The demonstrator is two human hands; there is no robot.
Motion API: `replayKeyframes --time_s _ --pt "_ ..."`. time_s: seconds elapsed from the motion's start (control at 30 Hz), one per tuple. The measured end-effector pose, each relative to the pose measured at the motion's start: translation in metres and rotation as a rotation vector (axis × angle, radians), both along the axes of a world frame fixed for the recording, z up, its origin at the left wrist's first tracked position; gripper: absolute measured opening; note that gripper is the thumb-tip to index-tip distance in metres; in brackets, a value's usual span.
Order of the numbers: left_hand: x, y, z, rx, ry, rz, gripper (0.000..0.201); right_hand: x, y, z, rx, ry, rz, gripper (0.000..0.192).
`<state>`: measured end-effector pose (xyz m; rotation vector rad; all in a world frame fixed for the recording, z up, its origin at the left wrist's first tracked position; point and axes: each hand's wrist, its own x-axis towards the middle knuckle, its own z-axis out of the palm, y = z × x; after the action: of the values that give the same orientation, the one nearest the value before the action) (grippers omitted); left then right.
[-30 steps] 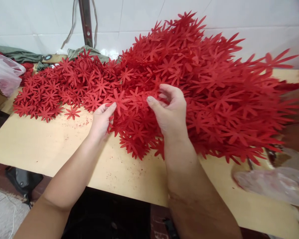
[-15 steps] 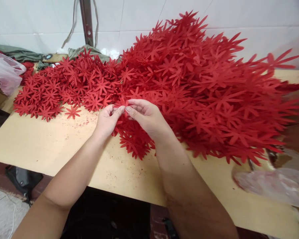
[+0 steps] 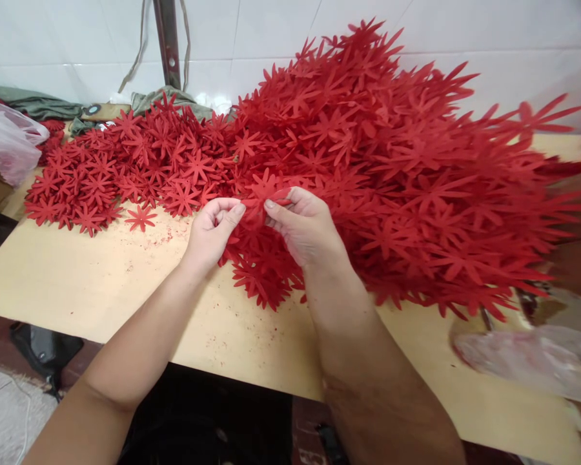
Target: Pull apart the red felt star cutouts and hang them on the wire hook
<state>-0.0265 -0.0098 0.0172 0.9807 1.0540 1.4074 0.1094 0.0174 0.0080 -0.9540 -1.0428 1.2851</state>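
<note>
left hand: fingers curled in, thumb and forefinger pressed together at the tips on the left edge of a red flower cutout; palm turned toward the pile.
right hand: thumb and curled fingers pinched on the same red flower cutout from its right side; the hand sits just beside the left one, fingertips nearly meeting.
red flower cutout: a thin, many-petalled piece held between both hands, at the near left edge of the big heap, raised just above the pieces beneath it.
big heap: a tall mound of the same red cutouts filling the middle and right of the table, rising against the far wall.
flat spread: a lower layer of red cutouts to the far left, joined to the heap; one single cutout lies apart, just near of it.
table: pale wooden top, bare near the person, with fine red crumbs by the hands.
plastic bag: pinkish, at the far left edge, partly cut off.
clear wrap: crumpled on the near right, blurred.
far wall: white tiles, with a metal post and grey-green cloth at its foot.
hard to make out: how many layers the fingers hold; the blurred right edge.
</note>
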Motion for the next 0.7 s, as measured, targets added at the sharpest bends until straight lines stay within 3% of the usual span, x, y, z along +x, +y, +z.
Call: replayKeyframes --time_s 0.13,0.37,0.5,0.7 --pt "-0.004 0.001 0.000 0.017 0.043 0.051 0.019 -0.002 0.001 -0.002 0.043 -0.130 -0.094 0.034" --pt "-0.003 0.003 -0.008 -0.039 0.016 -0.040 0.027 -0.012 -0.006 0.003 0.091 -0.216 -0.027 0.038" --pt "-0.003 0.004 -0.006 -0.075 -0.053 -0.062 0.026 -0.013 -0.008 0.004 0.046 -0.199 -0.023 0.048" --pt "-0.002 0.001 0.000 -0.097 -0.125 -0.062 0.032 -0.019 -0.012 0.008 0.034 -0.074 0.101 0.050"
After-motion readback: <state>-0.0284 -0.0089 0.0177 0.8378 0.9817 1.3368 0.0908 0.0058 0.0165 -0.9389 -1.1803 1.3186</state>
